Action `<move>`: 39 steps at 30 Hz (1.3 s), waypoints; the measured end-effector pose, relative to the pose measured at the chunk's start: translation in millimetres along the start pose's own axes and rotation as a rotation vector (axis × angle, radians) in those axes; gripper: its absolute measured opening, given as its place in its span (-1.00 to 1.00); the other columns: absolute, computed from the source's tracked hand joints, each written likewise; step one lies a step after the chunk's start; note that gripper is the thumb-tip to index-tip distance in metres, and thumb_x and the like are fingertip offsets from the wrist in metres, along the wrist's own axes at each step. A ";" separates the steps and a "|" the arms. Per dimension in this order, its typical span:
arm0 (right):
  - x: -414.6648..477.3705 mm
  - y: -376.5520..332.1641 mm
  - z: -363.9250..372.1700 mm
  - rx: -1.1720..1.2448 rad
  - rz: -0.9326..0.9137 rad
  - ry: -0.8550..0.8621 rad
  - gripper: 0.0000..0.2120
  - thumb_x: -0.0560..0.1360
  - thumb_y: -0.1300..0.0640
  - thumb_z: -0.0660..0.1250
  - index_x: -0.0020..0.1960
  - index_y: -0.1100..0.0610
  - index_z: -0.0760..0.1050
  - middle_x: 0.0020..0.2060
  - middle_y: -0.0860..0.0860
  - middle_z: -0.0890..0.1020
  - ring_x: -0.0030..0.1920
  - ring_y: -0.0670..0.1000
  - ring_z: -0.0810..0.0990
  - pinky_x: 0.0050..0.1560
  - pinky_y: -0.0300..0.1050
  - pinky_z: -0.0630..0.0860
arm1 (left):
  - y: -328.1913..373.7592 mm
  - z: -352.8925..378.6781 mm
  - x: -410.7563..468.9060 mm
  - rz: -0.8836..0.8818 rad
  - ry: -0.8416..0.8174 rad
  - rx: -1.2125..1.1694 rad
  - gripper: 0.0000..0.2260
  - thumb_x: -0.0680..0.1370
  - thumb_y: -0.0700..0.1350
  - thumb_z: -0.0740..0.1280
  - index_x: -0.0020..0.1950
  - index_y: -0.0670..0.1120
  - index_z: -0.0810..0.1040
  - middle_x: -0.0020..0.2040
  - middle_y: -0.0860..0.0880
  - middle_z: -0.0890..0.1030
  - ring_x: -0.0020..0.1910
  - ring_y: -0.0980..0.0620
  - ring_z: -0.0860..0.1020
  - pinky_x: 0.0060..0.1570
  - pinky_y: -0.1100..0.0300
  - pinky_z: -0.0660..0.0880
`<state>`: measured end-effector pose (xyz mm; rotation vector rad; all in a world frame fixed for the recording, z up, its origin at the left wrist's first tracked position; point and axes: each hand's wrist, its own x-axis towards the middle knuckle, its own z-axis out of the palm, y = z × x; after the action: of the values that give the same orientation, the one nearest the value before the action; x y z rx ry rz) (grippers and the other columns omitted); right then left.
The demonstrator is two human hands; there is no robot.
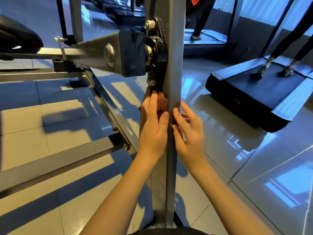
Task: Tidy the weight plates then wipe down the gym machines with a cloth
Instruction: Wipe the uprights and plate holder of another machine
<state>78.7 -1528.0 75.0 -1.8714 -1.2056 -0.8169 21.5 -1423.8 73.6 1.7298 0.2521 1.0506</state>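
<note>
- Upright post [175, 65]: grey steel.
- Cloth [163, 103]: reddish-brown, on the post's left face, just below its black pivot bracket [158, 53].
- My left hand [153, 128]: straight fingers press the cloth against the post.
- My right hand [190, 133]: fingers spread, holding nothing, at the post's right face.

You've got a glossy tiled floor [254, 158] around you throwing back patches of blue-white light, a black treadmill [250, 89] to your right with someone's legs [286, 42] on it, grey-banded wall [250, 28] behind.
</note>
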 end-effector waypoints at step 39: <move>-58.5 -6.3 -16.0 -0.039 0.102 -0.209 -0.59 0.56 0.21 0.13 0.38 0.24 0.44 0.38 0.11 0.46 0.39 -0.04 0.37 0.32 -0.08 0.45 | -14.0 8.4 -73.2 -0.258 -0.097 0.032 -0.45 0.66 -0.15 0.13 0.58 0.02 -0.05 0.53 0.20 -0.03 0.30 0.64 -0.11 0.19 0.70 -0.06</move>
<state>50.5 -1566.1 36.7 -2.0727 -1.2151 -0.6049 -11.4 -1468.2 22.8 1.7185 0.4205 0.7769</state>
